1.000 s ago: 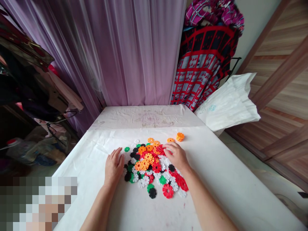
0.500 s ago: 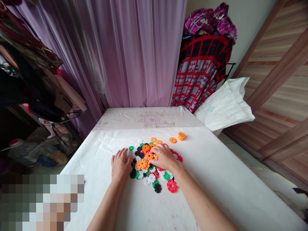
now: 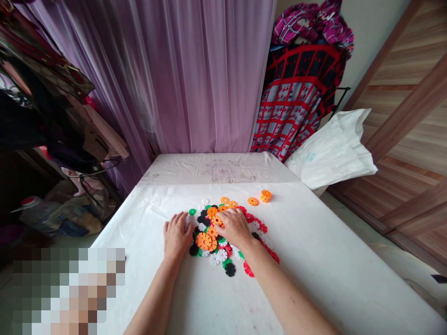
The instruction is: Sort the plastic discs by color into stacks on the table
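A pile of notched plastic discs in orange, black, white, green and red lies on the white-covered table point(image 3: 146, 223). At the pile's left edge my left hand point(image 3: 177, 235) rests palm down, fingers stretched forward and nothing held. My right hand point(image 3: 235, 227) reaches over the pile, thumb and fingers closed about an orange snowflake disc point(image 3: 217, 220). Other orange discs point(image 3: 203, 241) lie just below that thumb. A black disc point(image 3: 230, 269) sits at the near side of the pile. My right hand and wrist hide part of the red and white discs.
Beyond the pile, a small stack of orange discs point(image 3: 266, 196) stands beside a single orange disc point(image 3: 253, 201). A white bag point(image 3: 331, 149) leans at the table's right edge. Purple curtains point(image 3: 209, 74) hang behind, and clothes and bags hang on the left.
My right hand has shifted slightly up and left over the pile, with an orange disc at its fingertips. My left hand has stayed at the pile's edge. The view has swung slightly.
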A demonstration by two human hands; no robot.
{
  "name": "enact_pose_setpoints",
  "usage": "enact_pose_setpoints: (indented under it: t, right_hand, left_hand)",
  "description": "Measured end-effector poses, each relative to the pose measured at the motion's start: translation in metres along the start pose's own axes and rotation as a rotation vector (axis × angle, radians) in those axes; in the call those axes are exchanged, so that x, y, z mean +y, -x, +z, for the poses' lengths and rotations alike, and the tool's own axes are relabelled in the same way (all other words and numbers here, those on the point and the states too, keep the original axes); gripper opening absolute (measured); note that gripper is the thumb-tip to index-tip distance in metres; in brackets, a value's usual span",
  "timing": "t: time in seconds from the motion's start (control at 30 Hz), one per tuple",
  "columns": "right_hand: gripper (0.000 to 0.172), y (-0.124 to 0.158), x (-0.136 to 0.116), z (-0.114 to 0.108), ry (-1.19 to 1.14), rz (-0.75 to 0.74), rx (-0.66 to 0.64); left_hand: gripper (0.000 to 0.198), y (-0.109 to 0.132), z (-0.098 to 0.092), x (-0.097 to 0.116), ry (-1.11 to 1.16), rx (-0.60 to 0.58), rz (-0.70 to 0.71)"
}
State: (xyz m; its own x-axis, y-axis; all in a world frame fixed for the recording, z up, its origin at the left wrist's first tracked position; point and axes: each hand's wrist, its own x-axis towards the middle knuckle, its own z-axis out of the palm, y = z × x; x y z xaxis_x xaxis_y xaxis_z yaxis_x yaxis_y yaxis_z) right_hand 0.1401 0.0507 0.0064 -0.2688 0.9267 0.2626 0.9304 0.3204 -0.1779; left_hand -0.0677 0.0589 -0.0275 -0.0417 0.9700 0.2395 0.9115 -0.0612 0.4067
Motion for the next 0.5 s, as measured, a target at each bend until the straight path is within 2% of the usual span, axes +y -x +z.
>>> enact_pose_setpoints:
  t: [0.07,0.17,0.27,0.37,0.5]
  right_hand:
    - [0.018,-0.001,0.011,-0.001,0.005,0.063,0.082]
    - [0.026,-0.003,0.045,-0.006,0.044,0.284,0.219]
    - [0.028,-0.003,0.086,-0.009,0.117,0.513,0.236]
    - [0.024,-0.003,0.112,-0.006,0.164,0.569,0.203]
    - [0.020,-0.004,0.121,0.003,0.197,0.547,0.203]
  left_hand:
    - [0.041,0.000,-0.001,0.000,0.009,-0.005,-0.008]
    - [0.041,0.001,-0.001,0.001,0.018,-0.017,-0.012]
    - [0.042,0.001,-0.001,0.000,0.018,-0.013,-0.003]
    - [0.042,0.001,0.000,-0.001,0.020,-0.009,-0.005]
    - [0.041,0.001,0.001,-0.001,0.017,-0.015,-0.004]
